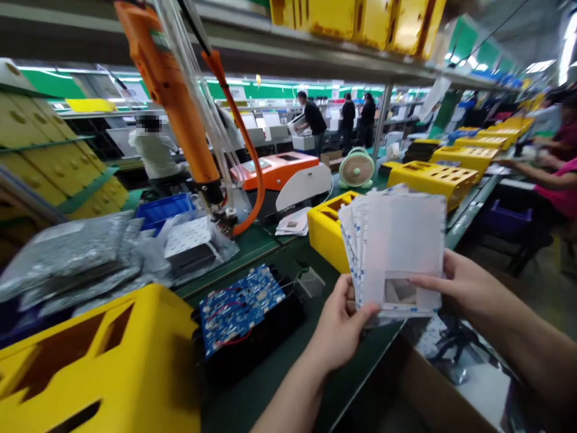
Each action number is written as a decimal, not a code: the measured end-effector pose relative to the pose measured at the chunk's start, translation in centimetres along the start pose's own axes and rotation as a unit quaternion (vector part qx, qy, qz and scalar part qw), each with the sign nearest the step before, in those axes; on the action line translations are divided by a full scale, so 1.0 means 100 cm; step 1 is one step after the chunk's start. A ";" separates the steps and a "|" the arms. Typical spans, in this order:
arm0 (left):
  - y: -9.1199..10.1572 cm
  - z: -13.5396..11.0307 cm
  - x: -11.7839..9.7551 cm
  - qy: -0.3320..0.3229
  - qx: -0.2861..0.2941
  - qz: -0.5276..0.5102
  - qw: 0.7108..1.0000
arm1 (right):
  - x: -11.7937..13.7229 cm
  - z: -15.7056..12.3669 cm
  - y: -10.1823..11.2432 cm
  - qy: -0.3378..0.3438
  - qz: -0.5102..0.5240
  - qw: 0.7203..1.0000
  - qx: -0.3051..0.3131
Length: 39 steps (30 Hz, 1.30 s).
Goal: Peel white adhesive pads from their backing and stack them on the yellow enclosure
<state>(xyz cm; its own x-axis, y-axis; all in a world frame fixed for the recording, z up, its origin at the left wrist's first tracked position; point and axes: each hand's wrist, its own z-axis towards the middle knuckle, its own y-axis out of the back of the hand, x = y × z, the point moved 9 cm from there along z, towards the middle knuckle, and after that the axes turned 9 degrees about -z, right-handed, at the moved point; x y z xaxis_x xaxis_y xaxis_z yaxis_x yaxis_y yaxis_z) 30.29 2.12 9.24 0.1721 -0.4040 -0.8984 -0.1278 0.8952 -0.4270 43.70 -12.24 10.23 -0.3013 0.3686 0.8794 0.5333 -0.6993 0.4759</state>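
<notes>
A fanned stack of white sheets (401, 234) with blue-marked edges and a small rectangular window is held up in front of me. My left hand (338, 322) grips its lower left corner, thumb on the front. My right hand (455, 282) pinches the right side, its thumb lying by the window. To the left of my hands, a blue circuit board (246, 304) with red wires sits on a black housing (265, 337). Behind the sheets stands a yellow plastic case (327, 231), partly covered by them.
An orange electric screwdriver (180, 108) hangs at upper left. A large yellow case (148, 361) fills the lower left, near silver bags (85, 252). Farther back are an orange-and-white machine (288, 174) and a small fan (356, 168). An open carton (433, 385) is below right; co-workers sit along the right.
</notes>
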 end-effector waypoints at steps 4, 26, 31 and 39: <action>0.041 -0.055 -0.014 -0.007 -0.082 0.233 0.969 | -0.016 -0.027 -0.056 0.002 0.053 0.999 -0.004; 0.081 -0.144 -0.014 -0.116 -0.419 0.181 0.882 | 0.026 -0.046 -0.172 0.053 0.165 0.984 0.035; 0.085 -0.134 -0.020 -0.074 -0.460 0.194 0.863 | 0.035 -0.032 -0.176 0.008 0.136 0.989 0.058; 0.092 -0.128 -0.019 -0.051 -0.454 0.186 0.870 | -0.011 -0.037 -0.209 0.106 0.108 0.949 0.275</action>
<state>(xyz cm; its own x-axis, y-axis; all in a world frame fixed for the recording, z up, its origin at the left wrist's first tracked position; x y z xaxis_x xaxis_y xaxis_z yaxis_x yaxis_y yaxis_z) 16.32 8.71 5.66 0.0337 -0.0572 -0.9978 -0.9041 0.4239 -0.0548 29.97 -0.26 -0.74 -0.2588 0.0804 0.9626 0.9157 -0.2969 0.2710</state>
